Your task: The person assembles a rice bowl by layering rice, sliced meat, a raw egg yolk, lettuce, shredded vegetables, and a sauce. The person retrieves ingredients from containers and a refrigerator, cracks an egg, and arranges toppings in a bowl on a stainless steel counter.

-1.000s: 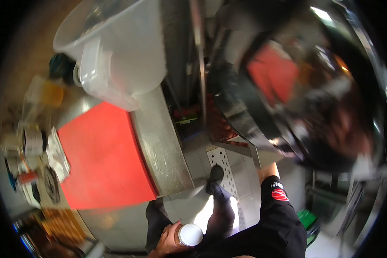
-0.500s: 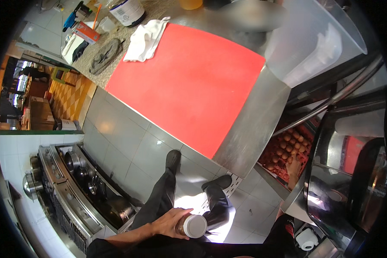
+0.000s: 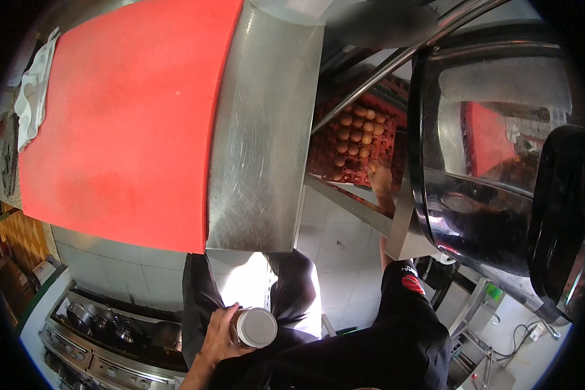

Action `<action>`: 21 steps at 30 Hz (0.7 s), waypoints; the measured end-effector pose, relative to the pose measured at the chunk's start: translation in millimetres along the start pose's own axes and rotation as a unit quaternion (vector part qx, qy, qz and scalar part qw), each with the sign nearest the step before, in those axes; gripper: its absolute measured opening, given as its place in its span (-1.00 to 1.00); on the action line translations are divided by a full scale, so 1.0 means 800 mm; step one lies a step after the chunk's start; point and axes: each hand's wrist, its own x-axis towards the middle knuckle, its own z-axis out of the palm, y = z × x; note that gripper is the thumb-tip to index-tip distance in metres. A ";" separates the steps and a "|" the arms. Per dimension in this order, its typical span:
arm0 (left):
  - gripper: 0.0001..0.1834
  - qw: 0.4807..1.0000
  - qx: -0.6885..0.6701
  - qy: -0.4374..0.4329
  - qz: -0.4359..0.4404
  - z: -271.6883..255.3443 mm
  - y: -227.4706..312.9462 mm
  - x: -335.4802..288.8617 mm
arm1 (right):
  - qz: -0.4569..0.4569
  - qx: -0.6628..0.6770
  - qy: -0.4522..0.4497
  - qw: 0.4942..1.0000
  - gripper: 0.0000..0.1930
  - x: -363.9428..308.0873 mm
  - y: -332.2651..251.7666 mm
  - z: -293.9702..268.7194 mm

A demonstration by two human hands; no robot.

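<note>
My left hand (image 3: 220, 335) is wrapped round a jar (image 3: 235, 329) with a white lid (image 3: 258, 327), held upright low in front of my body. On the right, my right arm reaches under the steel counter to a red egg tray (image 3: 387, 146) partly filled with brown eggs (image 3: 354, 136). My right hand (image 3: 382, 179) is at the near edge of that tray, its fingers closed round an egg (image 3: 372, 168). Part of the forearm is hidden behind a steel corner.
A red cutting board (image 3: 123, 123) covers much of the steel counter (image 3: 263, 130); a white cloth (image 3: 36, 91) lies at its left edge. A shiny black appliance (image 3: 481, 214) stands close to my right arm. A metal bar (image 3: 383, 71) slants above the eggs. Pots (image 3: 114, 325) sit on a stove at lower left.
My view has turned to the right, so the board sits farther left and the egg tray nearer the middle. The left hand still holds the jar; the right hand remains at the eggs.
</note>
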 end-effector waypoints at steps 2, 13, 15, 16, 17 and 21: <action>0.37 1.000 -0.008 0.009 0.011 -0.001 -0.005 -0.003 | 0.011 0.000 0.008 1.000 -0.67 -0.008 -0.004 0.002; 0.27 0.999 -0.038 0.031 0.024 0.011 -0.012 -0.012 | 0.169 -0.051 -0.010 0.984 -0.60 -0.017 -0.032 0.040; 0.26 0.999 -0.036 0.024 0.024 0.009 -0.010 -0.009 | 0.167 -0.037 -0.006 0.985 -0.61 -0.023 -0.039 0.046; 0.26 0.999 -0.040 0.025 0.026 0.010 -0.010 -0.009 | 0.165 -0.030 -0.005 0.986 -0.61 -0.023 -0.043 0.047; 0.26 0.998 -0.043 0.026 0.029 0.013 -0.010 -0.010 | 0.165 -0.027 -0.006 0.986 -0.62 -0.023 -0.047 0.047; 0.26 0.998 -0.046 0.023 0.033 0.017 -0.004 -0.005 | 0.165 -0.006 -0.005 0.986 -0.63 -0.020 -0.059 0.048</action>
